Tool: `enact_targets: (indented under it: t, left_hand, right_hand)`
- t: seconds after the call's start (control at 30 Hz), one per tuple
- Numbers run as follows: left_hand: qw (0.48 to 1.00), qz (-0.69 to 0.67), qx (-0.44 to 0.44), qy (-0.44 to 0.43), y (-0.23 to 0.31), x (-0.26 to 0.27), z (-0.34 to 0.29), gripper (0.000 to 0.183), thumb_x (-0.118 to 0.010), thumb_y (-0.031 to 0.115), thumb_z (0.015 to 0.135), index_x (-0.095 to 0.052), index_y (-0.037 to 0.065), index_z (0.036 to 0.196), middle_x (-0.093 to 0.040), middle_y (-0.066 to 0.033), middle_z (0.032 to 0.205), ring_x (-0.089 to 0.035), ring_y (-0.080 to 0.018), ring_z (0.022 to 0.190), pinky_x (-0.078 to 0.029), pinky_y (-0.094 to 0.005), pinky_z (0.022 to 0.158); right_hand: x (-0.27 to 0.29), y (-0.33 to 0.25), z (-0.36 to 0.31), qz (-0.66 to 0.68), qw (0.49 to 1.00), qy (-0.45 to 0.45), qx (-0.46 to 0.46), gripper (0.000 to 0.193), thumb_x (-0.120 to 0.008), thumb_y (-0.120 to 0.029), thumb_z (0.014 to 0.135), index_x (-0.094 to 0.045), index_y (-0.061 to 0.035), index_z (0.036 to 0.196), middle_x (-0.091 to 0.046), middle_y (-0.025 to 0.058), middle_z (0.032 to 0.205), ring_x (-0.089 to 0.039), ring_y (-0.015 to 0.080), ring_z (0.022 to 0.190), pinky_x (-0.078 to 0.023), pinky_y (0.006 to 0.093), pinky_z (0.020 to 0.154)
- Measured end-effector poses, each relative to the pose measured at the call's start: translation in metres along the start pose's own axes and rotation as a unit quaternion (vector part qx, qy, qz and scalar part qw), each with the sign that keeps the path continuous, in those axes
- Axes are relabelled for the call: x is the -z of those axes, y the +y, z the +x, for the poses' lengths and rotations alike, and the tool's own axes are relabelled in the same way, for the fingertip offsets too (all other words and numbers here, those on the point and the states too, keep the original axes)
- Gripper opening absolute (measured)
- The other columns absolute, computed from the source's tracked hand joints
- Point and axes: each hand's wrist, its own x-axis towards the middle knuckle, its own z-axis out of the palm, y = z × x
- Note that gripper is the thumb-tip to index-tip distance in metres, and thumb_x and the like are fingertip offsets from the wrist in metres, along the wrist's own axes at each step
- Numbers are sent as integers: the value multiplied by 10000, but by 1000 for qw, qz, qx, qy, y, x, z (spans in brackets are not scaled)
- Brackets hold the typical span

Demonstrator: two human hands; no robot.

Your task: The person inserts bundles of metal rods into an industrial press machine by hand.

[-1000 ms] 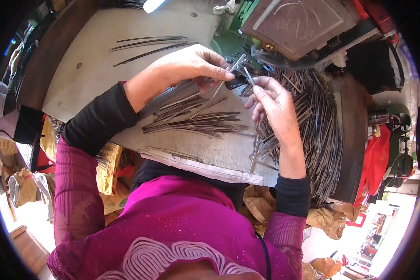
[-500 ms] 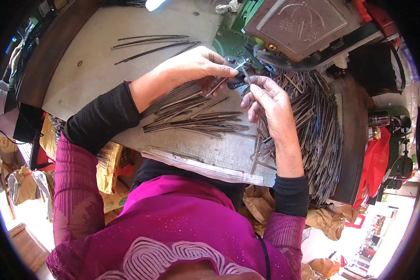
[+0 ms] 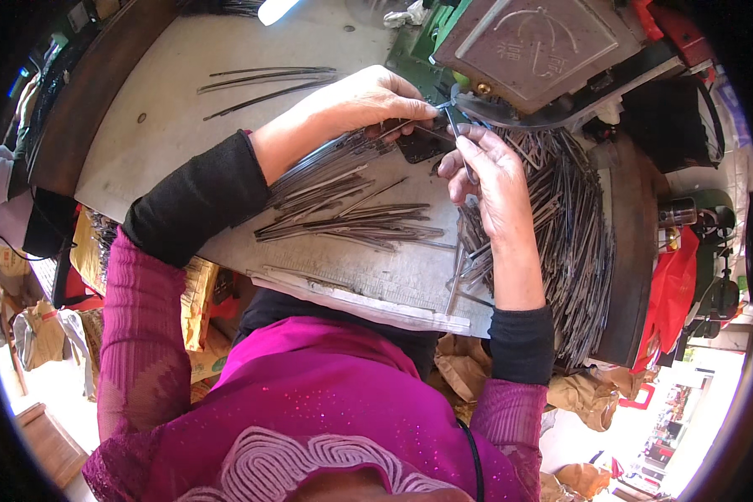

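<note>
Closest to the body there's the edge of the grey bench [image 3: 368, 276], with a loose bunch of thin metal rods [image 3: 351, 224] lying flat in the middle of it, and a much bigger heap of rods [image 3: 573, 243] fanned out on the right side. The right hand [image 3: 494, 180] sits just above that heap, fingers curled and pinching a single thin rod [image 3: 470, 167] near its upper end, with more rods apparently tucked under the palm. A bit further out, the left hand [image 3: 372, 105] has thumb and fingertips pinched together on the tip end of the same piece, right at the mouth of the green machine [image 3: 527, 50]. These rods look light and stiff but springy, skinny enough to roll or slip, so I'd guess gripping close to the working end beats holding the middle. Way at the back there's another small bunch of rods [image 3: 263, 84] lying on its own.
</note>
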Motion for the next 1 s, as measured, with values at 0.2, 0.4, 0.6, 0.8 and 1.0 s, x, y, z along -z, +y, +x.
enact_targets:
  t: [0.2, 0.4, 0.6, 0.8, 1.0]
  left_hand:
    - [1000, 4, 0, -5, 2, 0, 1, 326, -615, 306, 860, -654, -10, 791, -537, -13, 608, -491, -76, 514, -375, -223, 481]
    - [1000, 25, -7, 1, 5, 3, 0, 327, -603, 304, 863, -656, -8, 781, -523, -6, 567, -470, -69, 492, -351, -234, 453]
    - [1000, 30, 10, -1, 6, 2, 1, 331, -603, 309, 859, -656, -4, 768, -513, -1, 539, -454, -66, 470, -339, -236, 441]
    - [1000, 14, 16, -3, 7, 3, 1, 320, -611, 308, 850, -662, 0, 781, -527, -4, 567, -461, -67, 481, -347, -239, 443]
    - [997, -13, 67, 22, 14, -2, -13, 351, -619, 329, 822, -667, -16, 870, -565, -24, 635, -510, -84, 531, -396, -225, 481]
  right_hand:
    - [6, 0, 0, -19, 1000, -12, -2, 269, -515, -192, 913, -521, 19, 1079, -619, 100, 716, -538, 103, 461, -426, 207, 425]
    - [3, -1, 2, -1, 1000, -9, -6, 256, -510, -170, 916, -517, 24, 1083, -620, 102, 718, -541, 102, 460, -427, 208, 417]
    - [3, 2, 0, 11, 1000, -2, -4, 254, -516, -165, 911, -517, 26, 1079, -619, 106, 713, -542, 108, 448, -425, 204, 407]
    - [4, 3, 2, 38, 999, 7, -13, 259, -527, -156, 903, -522, 21, 1093, -617, 110, 705, -549, 120, 449, -424, 213, 403]
    - [7, 11, 4, 88, 993, 82, 8, 270, -555, -114, 871, -539, 24, 1102, -636, 129, 767, -610, 163, 545, -489, 248, 482]
